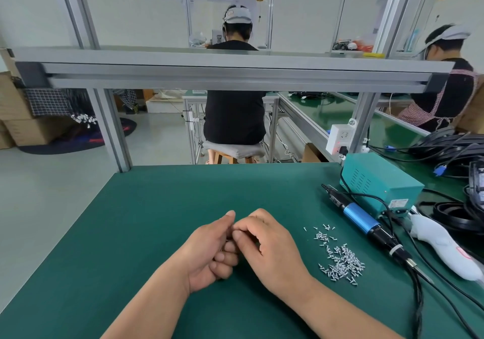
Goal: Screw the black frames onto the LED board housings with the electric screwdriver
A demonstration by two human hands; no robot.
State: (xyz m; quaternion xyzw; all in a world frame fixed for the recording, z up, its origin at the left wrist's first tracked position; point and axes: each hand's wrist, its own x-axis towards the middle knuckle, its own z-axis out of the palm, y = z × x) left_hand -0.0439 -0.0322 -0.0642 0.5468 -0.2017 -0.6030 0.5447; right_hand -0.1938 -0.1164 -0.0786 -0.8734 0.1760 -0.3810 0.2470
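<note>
My left hand [209,249] and my right hand [267,244] rest together on the middle of the green table [131,234]. The left fingers are curled into the palm; the bent right fingers touch the left forefinger. I see nothing held in either hand. The electric screwdriver [364,220], black with a blue body, lies on the table to the right, its bit pointing toward the near right. A heap of small silver screws [340,260] lies between my right hand and the screwdriver. Black frames [450,142] are piled at the far right, with more black frames [455,215] nearer.
A teal power box [377,181] stands behind the screwdriver, with cables trailing off the near right edge. A white hand tool [442,244] lies right of the screwdriver. An aluminium rail [235,74] crosses overhead. Two people sit at benches beyond.
</note>
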